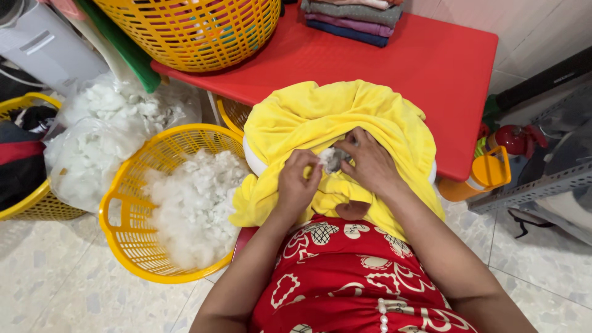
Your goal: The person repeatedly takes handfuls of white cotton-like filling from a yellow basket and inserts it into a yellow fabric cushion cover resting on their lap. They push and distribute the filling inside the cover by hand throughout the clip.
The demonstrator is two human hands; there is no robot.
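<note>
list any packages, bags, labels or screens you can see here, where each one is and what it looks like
Clear plastic bag: on the floor at the left, between two yellow baskets, crumpled and full of white stuffing.
Orange and white plastic container: on the floor right of the red table, lying tilted, orange handle; any label is too small to tell.
No screens or signs show.

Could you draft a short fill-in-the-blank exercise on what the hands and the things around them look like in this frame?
1. Both hands, left hand and right hand, work at a plush cover coloured ____.
2. The basket beside the person's left arm holds white ____.
3. The folded clothes lie on a ____ table.
4. Between the fingertips sits a tuft of white stuffing at the cover's ____.

Missing words: yellow; stuffing; red; opening
</note>
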